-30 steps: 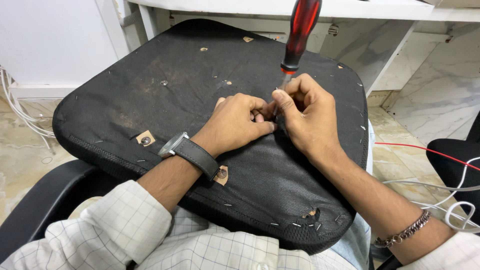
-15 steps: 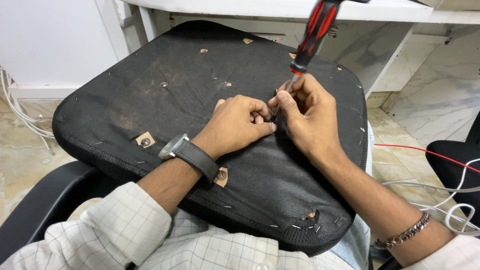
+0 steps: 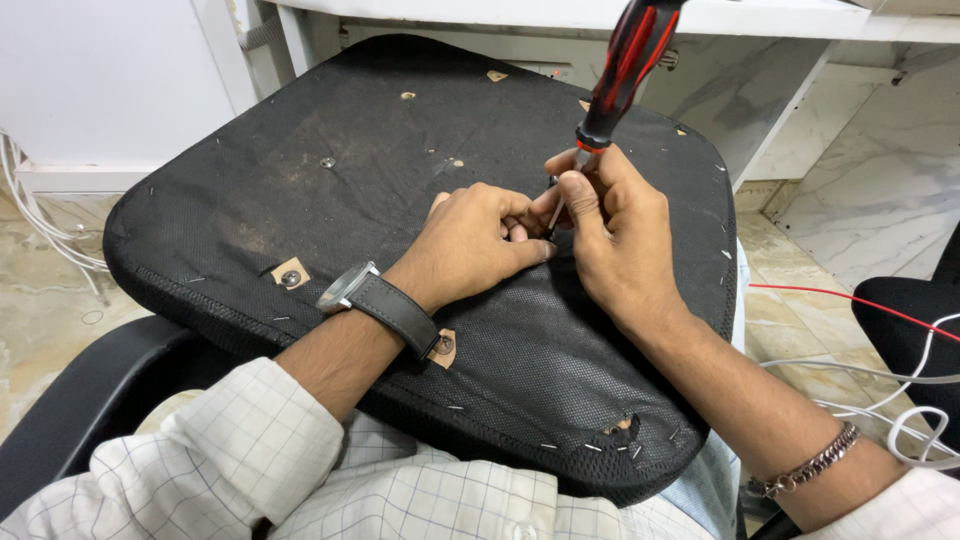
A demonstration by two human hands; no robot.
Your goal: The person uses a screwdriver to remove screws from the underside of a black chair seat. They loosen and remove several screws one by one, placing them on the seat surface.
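A black fabric-covered chair seat (image 3: 330,190) lies upside down across my lap, with staples along its edges and several screw holes. My right hand (image 3: 610,235) grips the metal shaft of a screwdriver with a red and black handle (image 3: 628,62), its tip pressed into the fabric near the seat's middle right. The handle leans up and away from me. My left hand (image 3: 470,245), with a watch on the wrist, is curled on the fabric right beside the tip, its fingers touching my right hand. What the fingertips pinch is hidden.
A white desk frame (image 3: 560,18) and marble wall stand behind the seat. White and red cables (image 3: 880,375) trail on the tiled floor at right, beside a black chair part (image 3: 910,310). A black armrest (image 3: 90,400) is at lower left.
The screwdriver handle rocked to the right and partly back, and my right hand slid slightly up the shaft. My left hand and the seat have stayed put.
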